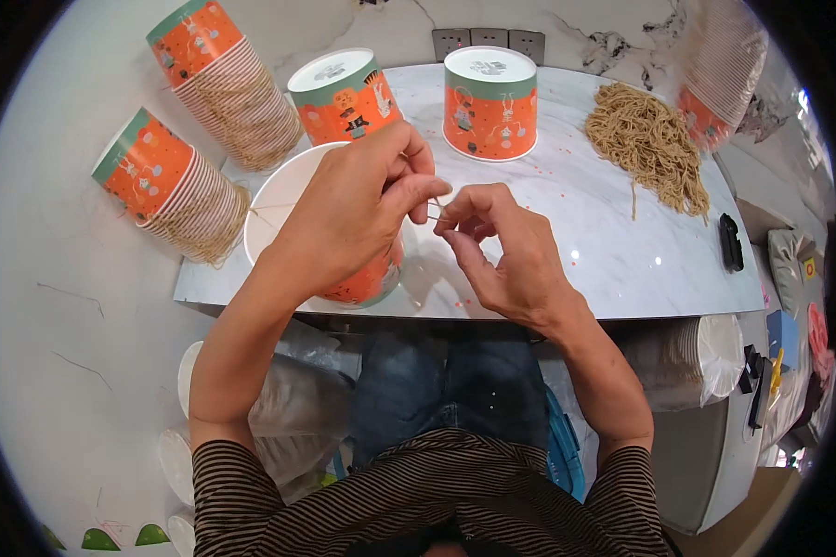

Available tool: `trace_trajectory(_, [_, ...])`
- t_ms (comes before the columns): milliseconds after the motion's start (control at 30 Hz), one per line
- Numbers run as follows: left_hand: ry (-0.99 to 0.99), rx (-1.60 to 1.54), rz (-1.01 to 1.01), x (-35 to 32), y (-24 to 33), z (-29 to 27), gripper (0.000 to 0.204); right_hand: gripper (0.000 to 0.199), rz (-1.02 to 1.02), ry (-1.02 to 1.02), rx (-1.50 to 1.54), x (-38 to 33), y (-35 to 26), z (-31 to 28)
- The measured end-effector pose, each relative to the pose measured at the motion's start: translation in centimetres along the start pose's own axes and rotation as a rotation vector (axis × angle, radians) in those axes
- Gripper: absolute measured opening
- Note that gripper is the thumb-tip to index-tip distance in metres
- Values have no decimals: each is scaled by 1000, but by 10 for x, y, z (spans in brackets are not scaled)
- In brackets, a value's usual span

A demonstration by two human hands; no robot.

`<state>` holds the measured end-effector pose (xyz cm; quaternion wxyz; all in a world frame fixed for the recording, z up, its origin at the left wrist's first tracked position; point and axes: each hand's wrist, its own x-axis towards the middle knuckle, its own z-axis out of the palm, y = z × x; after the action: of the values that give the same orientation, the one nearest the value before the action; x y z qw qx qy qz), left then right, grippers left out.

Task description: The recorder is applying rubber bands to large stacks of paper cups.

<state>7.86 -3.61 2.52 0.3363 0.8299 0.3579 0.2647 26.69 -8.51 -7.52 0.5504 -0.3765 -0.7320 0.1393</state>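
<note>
My left hand (348,209) is closed, thumb and fingers pinched on a thin tan string (435,208). Facing it, my right hand (518,249) pinches the same string, leaving a short span between the fingertips. Beneath my left forearm an orange paper bucket (367,281) stands with its white mouth up, partly hidden by that arm. A strand of string shows across its inner left side. Behind my hands, two more orange and green paper buckets, one at left (344,107) and one at right (489,110), rest upside down.
Two nested stacks of buckets (241,102) (172,190), with strings along their sides, lean at the left. A heap of tan strings (646,144) lies at the right, near a small black object (731,243) and a wrapped bucket stack (720,70). Wall sockets (489,39) sit behind the marble-patterned table (613,283).
</note>
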Motion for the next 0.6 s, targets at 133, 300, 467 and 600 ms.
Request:
trace_trajectory(133, [64,175,142,4,-12,-6,12,27,-118,20,23,5,6,-7])
trace_trajectory(300, [-9,224,153,3,-12,-10,11,24,-300,-49,-201,20,3,-16])
trace_trajectory(467, [-39,336,274,-2,-15,-12,10,21,-372,-90,-242,38,-5,-26])
trace_trajectory(600, [-94,318,256,-4,-12,-12,12,20,-363,-131,-225,44,-2,-31])
